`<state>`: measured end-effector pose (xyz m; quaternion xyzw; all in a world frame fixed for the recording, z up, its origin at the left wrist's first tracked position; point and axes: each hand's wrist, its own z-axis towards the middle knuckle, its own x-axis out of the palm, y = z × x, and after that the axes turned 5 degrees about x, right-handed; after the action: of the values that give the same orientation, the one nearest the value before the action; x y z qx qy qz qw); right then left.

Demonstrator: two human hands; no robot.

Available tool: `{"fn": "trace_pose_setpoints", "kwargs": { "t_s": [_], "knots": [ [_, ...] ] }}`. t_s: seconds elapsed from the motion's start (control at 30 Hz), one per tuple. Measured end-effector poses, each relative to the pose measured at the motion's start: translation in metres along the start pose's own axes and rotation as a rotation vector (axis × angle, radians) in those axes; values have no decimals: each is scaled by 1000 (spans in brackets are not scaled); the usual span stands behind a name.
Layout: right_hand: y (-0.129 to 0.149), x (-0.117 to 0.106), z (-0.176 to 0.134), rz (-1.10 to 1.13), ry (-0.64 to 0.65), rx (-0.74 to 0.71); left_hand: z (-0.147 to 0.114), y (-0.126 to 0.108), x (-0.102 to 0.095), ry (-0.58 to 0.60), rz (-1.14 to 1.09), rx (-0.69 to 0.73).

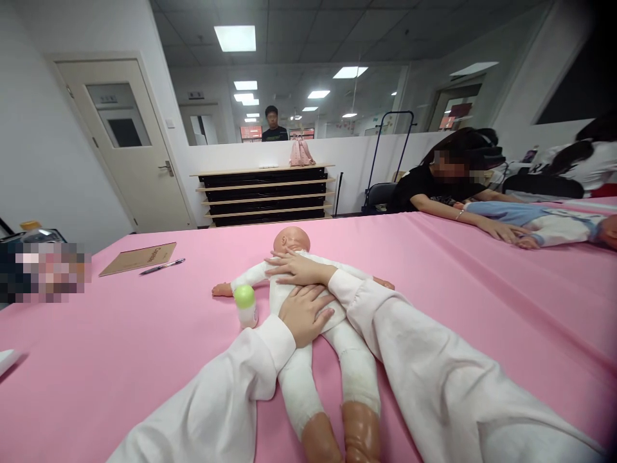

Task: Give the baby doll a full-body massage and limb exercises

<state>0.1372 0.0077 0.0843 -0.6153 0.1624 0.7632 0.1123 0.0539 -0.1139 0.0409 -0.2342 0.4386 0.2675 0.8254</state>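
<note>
A baby doll (359, 376) with a white cloth body lies on its back on the pink cloth, its head at the far end and its feet towards me. My left hand (304, 315) rests flat on the doll's lower belly, fingers stretched out. Just beyond it, my right hand (299, 267) lies across the upper chest with its fingers spread. Both palms face down and hide most of the torso. Close by my left wrist stands a small bottle (245, 307) with a green cap, upright beside the doll's arm.
A brown notebook (139, 258) and a pen (162, 267) lie at the far left of the pink tablecloth (159, 334). On the right, another person (434, 186) reaches over a second doll (554, 222) in blue and white. A shelf (265, 193) stands behind the table.
</note>
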Motion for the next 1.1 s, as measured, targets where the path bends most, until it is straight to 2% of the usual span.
{"fn": "trace_pose_setpoints", "kwargs": {
  "t_s": [0.13,0.27,0.33,0.43,0.5,0.57,0.67,0.73,0.8,0.97,1.1],
  "knots": [
    [-22,2,-18,66,-83,157,-2,2,7,-97,55,-227],
    [-33,18,-49,174,-181,326,-5,3,14,-217,140,-426],
    [-34,30,-62,216,-230,422,-3,4,11,-227,151,-457],
    [-29,42,-75,248,-297,538,8,11,-5,-189,128,-441],
    [-22,45,-80,236,-332,564,19,21,-18,-173,96,-458],
    [-15,46,-82,211,-361,561,29,34,-28,-210,80,-507],
    [-8,47,-87,169,-400,556,37,51,-29,-289,131,-510],
    [-7,48,-89,141,-396,568,36,59,-21,-263,159,-466],
    [-7,47,-91,110,-364,575,32,64,-11,-188,136,-482],
    [-8,42,-95,27,-287,602,20,72,2,-93,33,-786],
    [-10,46,-104,-53,-276,731,16,74,2,-68,57,-964]
  ]
}}
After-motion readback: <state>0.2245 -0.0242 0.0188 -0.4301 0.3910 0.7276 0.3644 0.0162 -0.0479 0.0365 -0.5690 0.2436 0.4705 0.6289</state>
